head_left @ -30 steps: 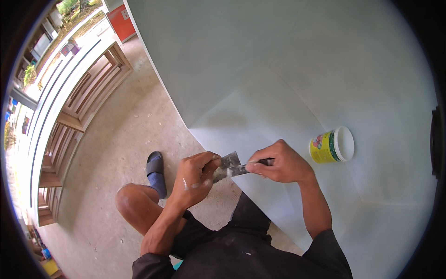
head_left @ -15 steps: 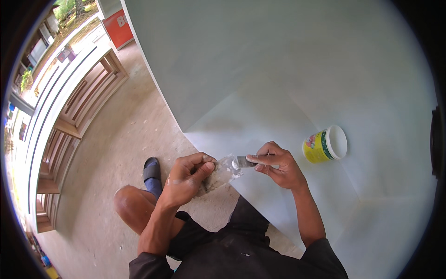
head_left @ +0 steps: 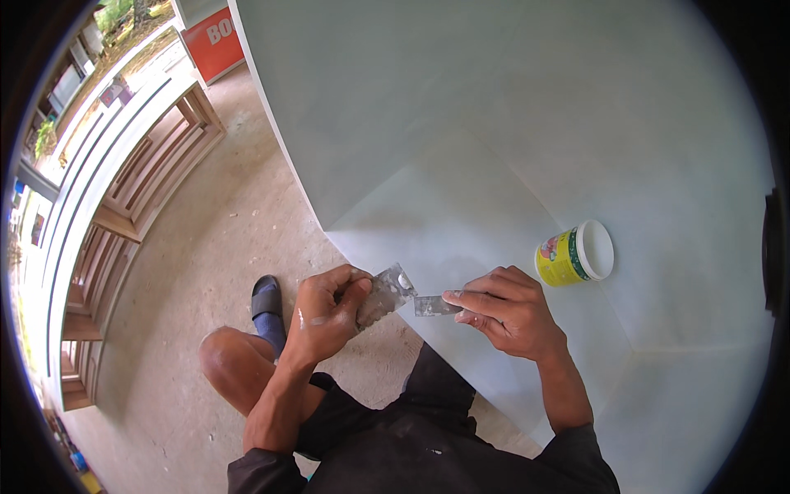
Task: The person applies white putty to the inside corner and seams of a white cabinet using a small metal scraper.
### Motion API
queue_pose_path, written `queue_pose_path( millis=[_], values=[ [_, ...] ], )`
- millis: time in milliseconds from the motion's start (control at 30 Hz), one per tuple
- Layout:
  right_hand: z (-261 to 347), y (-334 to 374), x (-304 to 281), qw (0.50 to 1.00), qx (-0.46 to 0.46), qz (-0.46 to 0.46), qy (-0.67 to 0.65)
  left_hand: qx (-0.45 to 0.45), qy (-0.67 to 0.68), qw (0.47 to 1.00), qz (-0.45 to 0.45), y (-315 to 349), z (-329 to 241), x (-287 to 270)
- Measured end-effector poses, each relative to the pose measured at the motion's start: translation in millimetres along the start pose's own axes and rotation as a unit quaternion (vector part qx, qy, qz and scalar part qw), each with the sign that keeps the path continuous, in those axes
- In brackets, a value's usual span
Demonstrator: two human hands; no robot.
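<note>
My left hand (head_left: 325,321) grips a flat, thin, putty-smeared plate (head_left: 385,298) between thumb and fingers, its far corner tilted up to the right. A small white dab of putty (head_left: 404,281) sits near that corner. In my right hand (head_left: 514,317) is a putty knife (head_left: 431,306), its short grey blade pointing left, pinched between thumb and fingers. The blade's tip lies just beside the plate's right corner; whether they touch, I cannot tell. Both hands are over the front edge of a pale grey-white cabinet-like structure (head_left: 461,230). White smears mark the fingers.
An open yellow-and-green plastic tub (head_left: 559,258) with a white rim leans on the pale surface to the right. Slatted wooden frames (head_left: 123,222) stand at the left on the concrete floor (head_left: 197,239). A red box (head_left: 212,45) is at the far left, my sandalled foot (head_left: 267,309) nearer.
The putty knife has come off the plate, moving slightly down and right with my right hand. My left hand has turned the plate, raising its right corner. The dab of putty now shows on it.
</note>
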State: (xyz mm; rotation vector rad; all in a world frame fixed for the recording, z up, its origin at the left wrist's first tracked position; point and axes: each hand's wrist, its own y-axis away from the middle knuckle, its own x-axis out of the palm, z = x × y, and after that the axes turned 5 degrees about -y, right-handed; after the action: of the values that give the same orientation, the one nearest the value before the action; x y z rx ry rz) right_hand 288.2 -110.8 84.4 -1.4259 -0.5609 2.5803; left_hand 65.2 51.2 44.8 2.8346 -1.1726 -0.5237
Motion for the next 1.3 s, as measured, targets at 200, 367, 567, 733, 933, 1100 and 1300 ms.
queue_pose_path(
  millis=[200,367,567,733,933,1100,1300],
  values=[
    [-18.3,2.7,-4.8,0.986,0.043,0.035,-0.16,-0.066,-0.014,0.993,0.099,0.8,-10.3,-9.5],
    [-15.3,-0.2,-5.7,0.987,0.019,0.074,-0.144,-0.059,-0.006,0.989,0.135,0.3,-8.7,-10.3],
    [-17.4,0.4,0.7,0.989,0.017,0.097,-0.114,-0.021,-0.002,0.991,0.133,0.8,-1.9,-8.1],
    [-20.1,3.2,-0.8,0.987,0.005,0.128,-0.099,-0.053,0.009,0.988,0.144,0.4,-2.7,-7.6],
    [-23.2,20.8,-17.5,0.929,0.152,0.103,-0.32,-0.062,-0.027,0.991,0.113,-2.8,-6.2,-11.7],
    [-20.4,17.5,-45.5,0.926,0.195,0.072,-0.315,-0.028,-0.061,0.994,0.082,-6.0,-7.8,-12.4],
    [-36.7,-30.7,-91.8,0.98,0.182,0.049,0.057,-0.035,-0.031,0.999,0.012,-0.1,-4.4,-12.6]
  ],
)
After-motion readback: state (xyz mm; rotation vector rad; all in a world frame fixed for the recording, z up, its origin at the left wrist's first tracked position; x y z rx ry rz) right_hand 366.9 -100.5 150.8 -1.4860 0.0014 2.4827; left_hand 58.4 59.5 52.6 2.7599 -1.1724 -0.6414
